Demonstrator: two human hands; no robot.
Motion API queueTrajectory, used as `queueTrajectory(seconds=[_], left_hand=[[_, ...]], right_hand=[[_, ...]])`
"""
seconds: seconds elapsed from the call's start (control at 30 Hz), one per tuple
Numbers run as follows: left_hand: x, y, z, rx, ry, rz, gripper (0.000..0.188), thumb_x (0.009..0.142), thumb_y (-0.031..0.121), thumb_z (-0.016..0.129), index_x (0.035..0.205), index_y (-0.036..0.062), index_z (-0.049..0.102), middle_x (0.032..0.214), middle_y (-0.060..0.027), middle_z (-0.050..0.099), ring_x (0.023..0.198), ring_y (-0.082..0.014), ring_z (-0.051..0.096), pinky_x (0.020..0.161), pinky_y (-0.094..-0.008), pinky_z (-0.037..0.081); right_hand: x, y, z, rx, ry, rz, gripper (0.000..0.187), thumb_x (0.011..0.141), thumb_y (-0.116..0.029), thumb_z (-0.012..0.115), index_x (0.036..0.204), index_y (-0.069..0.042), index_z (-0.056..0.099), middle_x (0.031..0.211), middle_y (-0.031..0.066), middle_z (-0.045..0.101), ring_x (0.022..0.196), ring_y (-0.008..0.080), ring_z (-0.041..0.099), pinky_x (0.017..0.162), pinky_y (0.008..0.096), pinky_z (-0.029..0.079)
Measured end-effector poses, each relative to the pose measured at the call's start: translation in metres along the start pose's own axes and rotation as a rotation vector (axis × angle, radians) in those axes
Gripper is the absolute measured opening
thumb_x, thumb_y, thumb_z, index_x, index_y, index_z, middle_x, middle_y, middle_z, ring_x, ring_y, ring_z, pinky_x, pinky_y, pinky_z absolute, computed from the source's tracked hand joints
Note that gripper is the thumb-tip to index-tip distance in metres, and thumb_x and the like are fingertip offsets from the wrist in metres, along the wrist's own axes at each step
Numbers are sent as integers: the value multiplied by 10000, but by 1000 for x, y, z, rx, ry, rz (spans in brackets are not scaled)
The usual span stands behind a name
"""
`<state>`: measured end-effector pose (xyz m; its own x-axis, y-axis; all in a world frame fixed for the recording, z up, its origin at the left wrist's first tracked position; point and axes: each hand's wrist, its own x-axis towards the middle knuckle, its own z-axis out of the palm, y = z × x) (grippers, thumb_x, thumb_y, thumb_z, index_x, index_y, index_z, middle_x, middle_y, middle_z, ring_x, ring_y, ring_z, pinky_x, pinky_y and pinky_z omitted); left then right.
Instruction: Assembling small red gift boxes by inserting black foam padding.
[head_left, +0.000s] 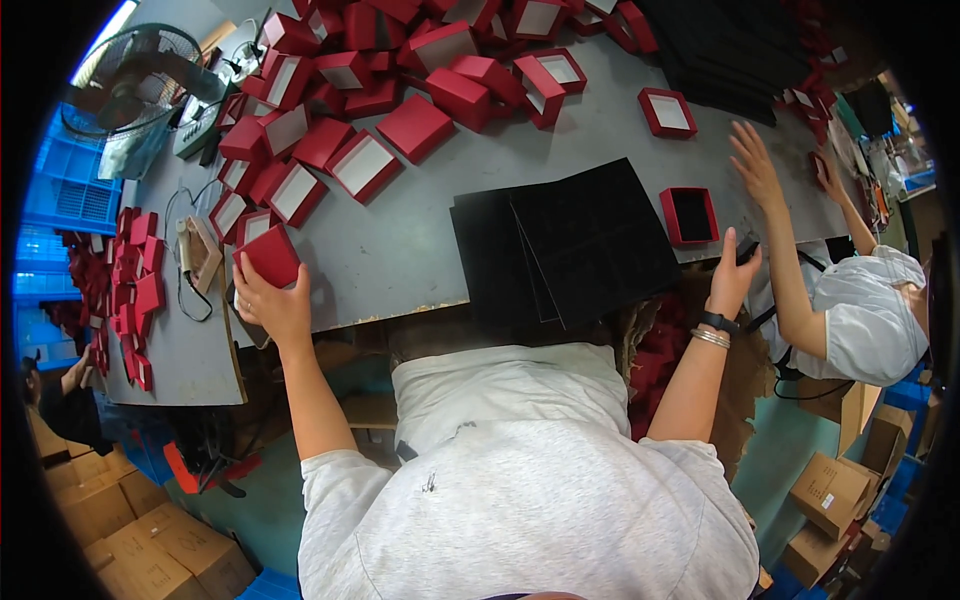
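My left hand (262,300) is closed around a red cardboard box (268,257) near the table's front edge, at the left. Over the right part of that edge, my right hand (733,280) grips a small black piece (747,248) between thumb and fingers; its exact kind is too small to make out. Just left of this hand lies an open red box with a black inside (690,216). In the middle of the table, several thin black sheets (600,235) overlap in a loose stack, partly jutting past the front edge.
A heap of red boxes (415,130) with white insides covers the far left of the grey table (390,262). One open red box (667,113) sits apart, farther back. More black sheets (730,60) are piled behind it. A co-worker's arm (790,260) reaches in from the right.
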<state>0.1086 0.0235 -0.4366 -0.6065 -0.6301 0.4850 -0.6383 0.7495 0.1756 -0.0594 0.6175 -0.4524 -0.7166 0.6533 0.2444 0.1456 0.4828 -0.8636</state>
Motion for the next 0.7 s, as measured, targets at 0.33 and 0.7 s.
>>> queueTrajectory(seconds=[0.33, 0.7], left_hand=[[-106, 180, -81, -2149, -816, -364, 1137, 674, 296, 801, 1587, 118, 148, 1492, -147, 388, 1363, -281, 433, 1125, -445, 388], [-114, 186, -64, -1879, -313, 726, 1071, 783, 289, 817, 1581, 319, 103, 1552, -245, 183, 1359, -407, 384, 1066, -469, 420]], right_hand=[[-162, -156, 3, 665, -1043, -307, 1022, 877, -685, 597, 1562, -34, 208, 1453, 165, 371, 1254, 256, 472, 1065, 388, 385], [-193, -184, -8, 415, -1184, -731, 1159, 809, -757, 568, 1555, 33, 165, 1459, 249, 276, 1300, 409, 371, 1087, 491, 359]])
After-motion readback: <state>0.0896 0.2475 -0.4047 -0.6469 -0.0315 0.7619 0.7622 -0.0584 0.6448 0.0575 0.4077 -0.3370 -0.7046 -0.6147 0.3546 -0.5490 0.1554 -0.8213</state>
